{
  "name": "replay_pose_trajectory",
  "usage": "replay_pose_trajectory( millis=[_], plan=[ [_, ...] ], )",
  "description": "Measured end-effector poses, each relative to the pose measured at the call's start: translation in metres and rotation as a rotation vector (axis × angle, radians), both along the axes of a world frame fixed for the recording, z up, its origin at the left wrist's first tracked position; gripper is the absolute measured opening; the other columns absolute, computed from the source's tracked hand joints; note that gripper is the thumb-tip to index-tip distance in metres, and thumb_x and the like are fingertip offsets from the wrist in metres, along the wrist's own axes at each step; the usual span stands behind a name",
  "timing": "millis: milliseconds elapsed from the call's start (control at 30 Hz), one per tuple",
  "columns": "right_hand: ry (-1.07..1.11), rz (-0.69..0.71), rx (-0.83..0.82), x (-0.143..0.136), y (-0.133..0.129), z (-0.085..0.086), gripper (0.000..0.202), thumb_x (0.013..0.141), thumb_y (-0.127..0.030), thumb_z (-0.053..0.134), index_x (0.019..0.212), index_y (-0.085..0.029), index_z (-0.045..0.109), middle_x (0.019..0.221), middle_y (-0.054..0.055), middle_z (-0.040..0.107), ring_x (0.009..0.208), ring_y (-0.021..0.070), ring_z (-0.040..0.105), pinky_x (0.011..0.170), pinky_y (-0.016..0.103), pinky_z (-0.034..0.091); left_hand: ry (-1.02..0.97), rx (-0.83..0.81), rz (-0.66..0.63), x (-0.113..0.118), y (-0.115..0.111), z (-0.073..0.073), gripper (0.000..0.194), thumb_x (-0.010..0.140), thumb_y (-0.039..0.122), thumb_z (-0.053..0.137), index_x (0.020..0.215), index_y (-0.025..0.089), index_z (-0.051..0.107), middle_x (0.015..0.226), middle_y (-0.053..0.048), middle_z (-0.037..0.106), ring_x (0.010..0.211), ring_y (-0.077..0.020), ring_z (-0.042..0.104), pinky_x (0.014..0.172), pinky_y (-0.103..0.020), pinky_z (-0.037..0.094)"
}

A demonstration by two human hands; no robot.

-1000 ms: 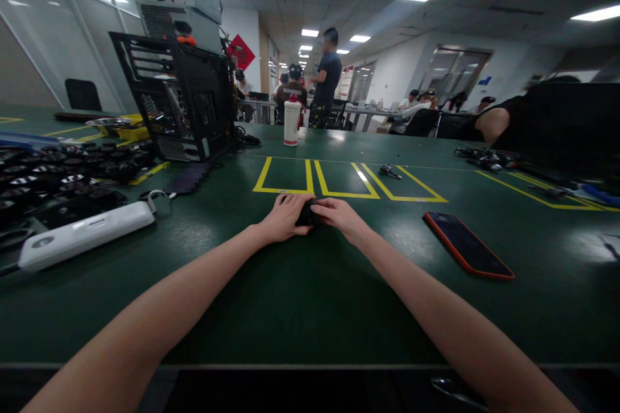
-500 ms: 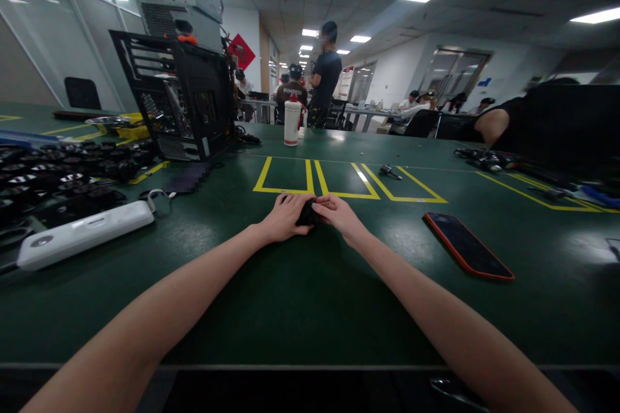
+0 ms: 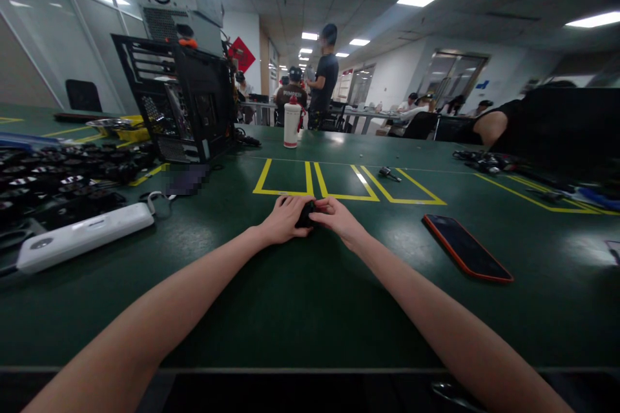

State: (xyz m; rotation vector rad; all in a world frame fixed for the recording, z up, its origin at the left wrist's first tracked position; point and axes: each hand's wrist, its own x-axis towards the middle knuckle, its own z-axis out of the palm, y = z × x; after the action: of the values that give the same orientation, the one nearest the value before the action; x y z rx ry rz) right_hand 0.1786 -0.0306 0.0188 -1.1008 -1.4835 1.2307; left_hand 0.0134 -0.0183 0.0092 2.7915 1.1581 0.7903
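Observation:
Between my hands, at the middle of the green table, is a small black object; its kind I cannot make out. My left hand is wrapped over its left side, with the thumb along the near edge. From the right, my right hand pinches at the object's right side with thumb and fingertips. What lies between those fingertips is too small to tell. Just beyond my hands are yellow tape outlines, and a small dark part with a metal end lies in the right one.
A red-edged phone lies to the right. On the left are a white power strip, many black fans and an open computer case. A white bottle stands further back. A person stands in the background.
My right hand has shifted slightly left against the black object. My left hand keeps its hold, and the things on the table stay where they were.

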Motion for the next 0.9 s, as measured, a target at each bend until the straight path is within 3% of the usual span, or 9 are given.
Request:
replay_pose_trajectory(
  millis=[133,433,733,900],
  plan=[
    [0.032,-0.043,0.028,-0.002,0.001,-0.003,0.027,0.064,-0.037,0.061,0.08,-0.018,0.052,0.076,0.0,0.058,0.076,0.0122,0.053,0.071,0.028,0.041,-0.014,0.006,-0.003,0.0,-0.001,0.0,0.062,0.066,0.034,0.058,0.119,0.021,0.028,0.117,-0.008,0.045,0.111,-0.0252,0.039,0.096,-0.044,0.02],
    [0.039,0.042,-0.105,0.003,0.004,0.001,0.031,0.063,-0.032,0.064,0.09,-0.017,0.058,0.093,0.005,0.06,0.084,0.0151,0.055,0.078,0.032,0.042,0.005,0.043,0.047,0.002,-0.01,0.003,0.061,0.067,0.033,0.058,0.119,0.021,0.029,0.116,-0.008,0.046,0.109,-0.025,0.041,0.094,-0.043,0.023],
    [0.114,0.224,0.067,-0.006,-0.011,0.001,0.033,0.058,-0.02,0.069,0.086,-0.019,0.051,0.096,0.002,0.058,0.093,0.0143,0.055,0.086,0.031,0.041,0.001,0.067,0.126,-0.01,-0.025,0.002,0.057,0.066,0.032,0.058,0.116,0.021,0.032,0.113,-0.007,0.047,0.108,-0.0249,0.041,0.094,-0.044,0.023],
    [0.092,0.138,0.12,-0.011,-0.013,-0.001,0.021,0.067,-0.031,0.061,0.081,-0.017,0.054,0.084,0.001,0.059,0.082,0.0127,0.056,0.082,0.031,0.041,0.005,0.084,0.125,-0.013,-0.026,0.001,0.058,0.067,0.032,0.057,0.117,0.021,0.03,0.114,-0.007,0.047,0.109,-0.0248,0.04,0.094,-0.043,0.024]
  ],
)
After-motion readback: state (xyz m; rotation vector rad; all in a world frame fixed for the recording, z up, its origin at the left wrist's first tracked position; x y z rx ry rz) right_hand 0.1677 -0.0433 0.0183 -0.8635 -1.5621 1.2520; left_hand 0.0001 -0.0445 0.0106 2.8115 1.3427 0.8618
